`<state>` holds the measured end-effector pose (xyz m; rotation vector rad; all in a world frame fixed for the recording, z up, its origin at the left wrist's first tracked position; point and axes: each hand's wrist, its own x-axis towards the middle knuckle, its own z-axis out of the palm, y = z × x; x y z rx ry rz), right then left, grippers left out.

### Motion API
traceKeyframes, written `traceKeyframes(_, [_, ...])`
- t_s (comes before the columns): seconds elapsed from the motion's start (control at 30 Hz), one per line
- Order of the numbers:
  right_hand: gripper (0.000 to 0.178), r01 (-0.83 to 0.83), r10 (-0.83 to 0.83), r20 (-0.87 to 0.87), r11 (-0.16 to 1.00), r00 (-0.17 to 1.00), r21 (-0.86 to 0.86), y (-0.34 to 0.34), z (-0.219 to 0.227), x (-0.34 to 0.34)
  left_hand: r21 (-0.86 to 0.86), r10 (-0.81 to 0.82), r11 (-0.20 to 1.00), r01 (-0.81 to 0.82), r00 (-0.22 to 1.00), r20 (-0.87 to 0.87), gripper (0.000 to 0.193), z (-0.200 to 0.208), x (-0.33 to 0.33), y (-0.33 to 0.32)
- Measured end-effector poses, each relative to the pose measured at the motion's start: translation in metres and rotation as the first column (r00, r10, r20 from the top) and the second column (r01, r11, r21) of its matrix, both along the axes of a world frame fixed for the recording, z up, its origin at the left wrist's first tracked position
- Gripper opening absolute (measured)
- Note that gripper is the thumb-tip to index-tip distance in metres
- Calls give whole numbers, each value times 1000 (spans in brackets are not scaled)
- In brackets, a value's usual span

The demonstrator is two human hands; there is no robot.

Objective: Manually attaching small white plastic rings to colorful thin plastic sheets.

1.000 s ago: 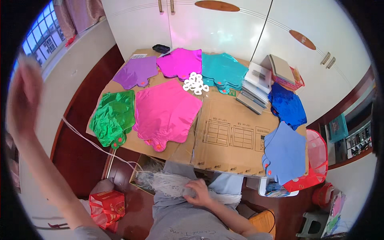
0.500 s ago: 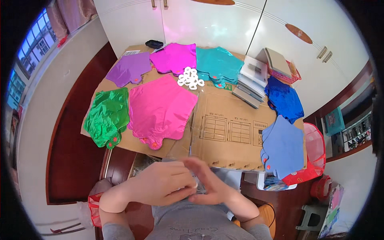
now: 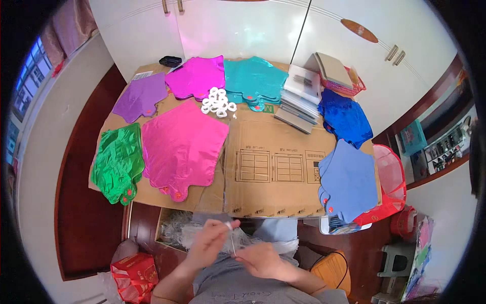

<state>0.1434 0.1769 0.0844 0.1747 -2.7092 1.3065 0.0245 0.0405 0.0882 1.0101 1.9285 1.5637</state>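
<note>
In front of my body, below the table's near edge, my left hand point(image 3: 207, 244) has a thin white ribbon point(image 3: 233, 240) looped round a fingertip. The ribbon runs down to my right hand point(image 3: 263, 259), whose thumb and fingers pinch its lower end. Several small white rings point(image 3: 217, 103) lie in a heap on the cardboard towards the back. Nearest my left hand on the table is a stack of flat pink foil balloons point(image 3: 185, 147), with red marks on the tab. Flat green foil balloons point(image 3: 117, 162) lie left of it.
Around the cardboard-covered table point(image 3: 268, 137) lie purple point(image 3: 139, 96), magenta point(image 3: 197, 75), teal point(image 3: 255, 76), dark blue point(image 3: 347, 119) and light blue foil balloons point(image 3: 349, 180). Boxes point(image 3: 301, 96) are stacked at the back right. Below stand a box of clear wrapping point(image 3: 174, 228) and a red bag point(image 3: 135, 276).
My hands have drawn apart from being close together, and the white ribbon now shows stretched between them. The whole view has shifted, moving the table slightly left.
</note>
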Motion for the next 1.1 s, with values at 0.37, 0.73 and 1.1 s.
traceKeyframes(0.37, [14, 37, -57, -88, 976, 994, -214, 2, -22, 3, 86, -65, 995, 56, 992, 104, 17, -12, 4, -7])
traceKeyframes(0.73, [9, 169, -194, -50, 934, 980, -316, 9, 2, 1, 282, -462, 868, 409, 873, 155, 22, -14, -12, -23])
traceKeyframes(1.1, [15, 246, -190, 234, 938, 954, -243, 4, -22, -3, 324, -386, 905, 277, 855, 346, 16, -10, 4, -15])
